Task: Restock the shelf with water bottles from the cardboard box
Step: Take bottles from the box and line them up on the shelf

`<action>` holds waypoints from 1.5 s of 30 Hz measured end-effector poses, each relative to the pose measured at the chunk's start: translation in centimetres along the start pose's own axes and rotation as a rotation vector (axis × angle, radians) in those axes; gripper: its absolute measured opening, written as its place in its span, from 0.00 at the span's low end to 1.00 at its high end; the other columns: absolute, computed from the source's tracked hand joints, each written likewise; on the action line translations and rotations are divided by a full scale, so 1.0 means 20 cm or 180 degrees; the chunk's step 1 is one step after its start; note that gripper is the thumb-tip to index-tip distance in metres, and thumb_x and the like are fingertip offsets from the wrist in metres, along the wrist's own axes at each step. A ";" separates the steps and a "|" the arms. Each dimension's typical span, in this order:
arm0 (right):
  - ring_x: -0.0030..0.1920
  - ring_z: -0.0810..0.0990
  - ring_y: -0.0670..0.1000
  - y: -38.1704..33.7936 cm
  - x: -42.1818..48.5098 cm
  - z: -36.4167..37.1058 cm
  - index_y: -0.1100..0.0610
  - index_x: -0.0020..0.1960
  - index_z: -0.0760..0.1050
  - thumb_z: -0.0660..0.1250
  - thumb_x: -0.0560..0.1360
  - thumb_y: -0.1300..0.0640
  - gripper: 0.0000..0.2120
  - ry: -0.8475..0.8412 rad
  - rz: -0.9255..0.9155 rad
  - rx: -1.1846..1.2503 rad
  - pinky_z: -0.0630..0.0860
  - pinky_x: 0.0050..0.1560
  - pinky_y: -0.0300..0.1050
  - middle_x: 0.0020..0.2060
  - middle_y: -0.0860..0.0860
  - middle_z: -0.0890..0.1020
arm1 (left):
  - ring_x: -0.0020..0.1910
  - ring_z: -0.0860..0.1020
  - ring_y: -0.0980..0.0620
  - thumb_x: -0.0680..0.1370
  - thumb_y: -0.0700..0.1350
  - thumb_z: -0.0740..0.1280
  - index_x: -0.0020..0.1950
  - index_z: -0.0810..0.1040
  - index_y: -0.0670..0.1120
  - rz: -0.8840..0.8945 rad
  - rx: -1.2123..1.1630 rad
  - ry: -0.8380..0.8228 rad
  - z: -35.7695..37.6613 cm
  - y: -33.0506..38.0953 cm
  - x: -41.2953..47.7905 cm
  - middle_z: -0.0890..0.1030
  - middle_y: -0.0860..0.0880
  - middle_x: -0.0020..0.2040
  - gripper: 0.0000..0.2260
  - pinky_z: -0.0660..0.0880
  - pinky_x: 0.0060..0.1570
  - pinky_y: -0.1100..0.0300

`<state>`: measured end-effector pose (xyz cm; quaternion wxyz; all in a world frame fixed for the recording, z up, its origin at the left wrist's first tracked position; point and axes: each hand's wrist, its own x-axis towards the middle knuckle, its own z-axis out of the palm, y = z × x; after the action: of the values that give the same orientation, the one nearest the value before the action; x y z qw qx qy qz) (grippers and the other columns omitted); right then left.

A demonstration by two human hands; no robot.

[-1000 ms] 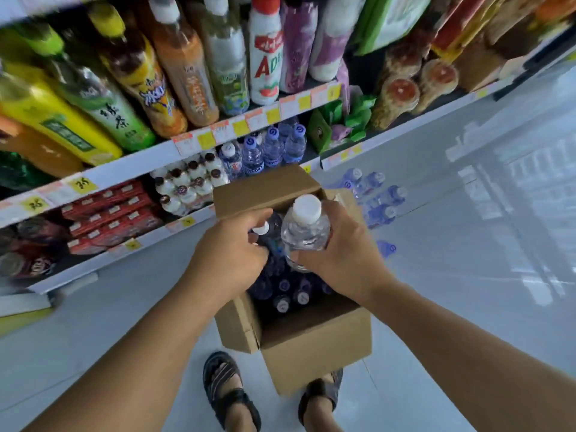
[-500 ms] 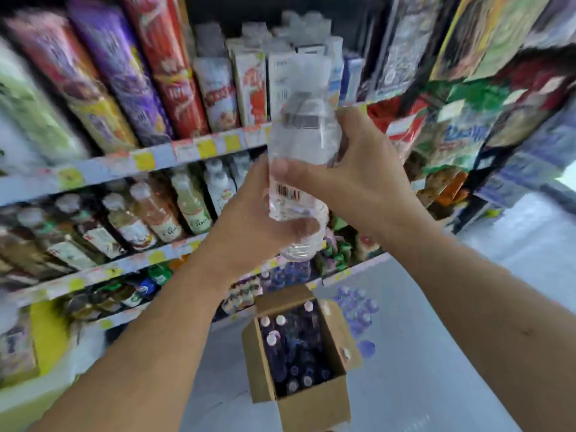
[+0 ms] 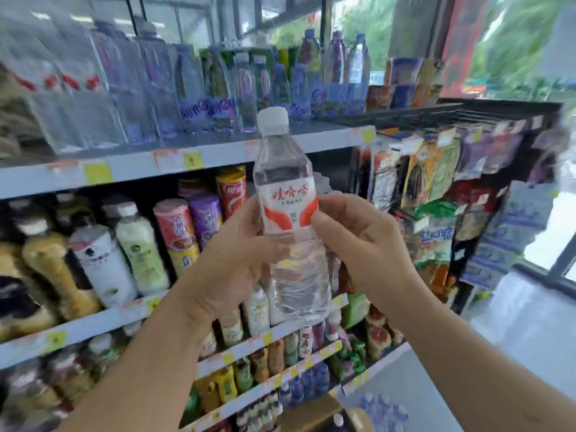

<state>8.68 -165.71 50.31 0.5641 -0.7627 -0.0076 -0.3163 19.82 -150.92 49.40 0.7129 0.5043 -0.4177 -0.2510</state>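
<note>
Bright daylight enters through the glass window (image 3: 514, 42) up and right of the clear plastic water bottle with white cap and red label (image 3: 290, 213), the sharpest thing in view. Left of and above it, the stocked white shelves (image 3: 124, 169) smear with blur and slant from lens distortion.

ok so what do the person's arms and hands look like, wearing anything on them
Two bare hands, left hand and right hand, with no gloves, and no rings on the fingers that show. The left forearm and right forearm are uncovered to the frame's edge: no sleeves, watch or wristband in view.
</note>
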 end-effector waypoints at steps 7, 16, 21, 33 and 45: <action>0.48 0.84 0.47 -0.19 0.10 0.26 0.50 0.57 0.79 0.70 0.70 0.44 0.18 -0.0247 -0.0157 0.0071 0.81 0.48 0.41 0.47 0.46 0.85 | 0.52 0.82 0.41 0.66 0.33 0.68 0.64 0.76 0.40 0.0227 0.0130 0.0047 -0.21 0.29 -0.08 0.82 0.39 0.55 0.25 0.79 0.49 0.45; 0.51 0.84 0.43 -0.31 0.42 0.48 0.37 0.58 0.76 0.75 0.72 0.56 0.20 -0.1260 -0.0261 0.0062 0.80 0.56 0.49 0.50 0.40 0.85 | 0.60 0.79 0.36 0.61 0.34 0.70 0.67 0.74 0.43 0.0307 0.0713 0.0623 -0.46 0.60 -0.05 0.79 0.36 0.61 0.33 0.76 0.56 0.42; 0.49 0.85 0.45 -0.37 0.68 0.59 0.38 0.56 0.79 0.76 0.71 0.52 0.16 -0.1564 -0.0508 -0.0069 0.80 0.56 0.53 0.49 0.42 0.86 | 0.60 0.78 0.36 0.61 0.36 0.70 0.68 0.72 0.44 0.0278 0.0917 0.0917 -0.58 0.73 0.00 0.78 0.35 0.62 0.34 0.75 0.58 0.39; 0.45 0.86 0.49 -0.30 1.33 1.30 0.46 0.53 0.79 0.79 0.66 0.50 0.17 -0.1241 -0.0473 -0.0128 0.81 0.54 0.53 0.43 0.48 0.87 | 0.54 0.79 0.52 0.73 0.36 0.71 0.48 0.81 0.65 0.0119 0.2074 0.2286 -1.19 1.05 0.02 0.82 0.57 0.49 0.21 0.73 0.53 0.53; 0.55 0.82 0.45 -0.12 1.54 1.83 0.43 0.61 0.75 0.76 0.67 0.51 0.24 -0.1110 -0.0319 -0.0237 0.79 0.60 0.51 0.53 0.44 0.84 | 0.51 0.79 0.51 0.75 0.36 0.68 0.53 0.79 0.58 -0.0500 0.2285 0.2185 -1.72 1.02 0.05 0.82 0.50 0.52 0.16 0.77 0.51 0.49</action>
<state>49.82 -143.80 61.59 0.5090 -0.8250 -0.1316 -0.2071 48.30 -126.83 63.74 0.5697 0.8011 -0.1800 0.0359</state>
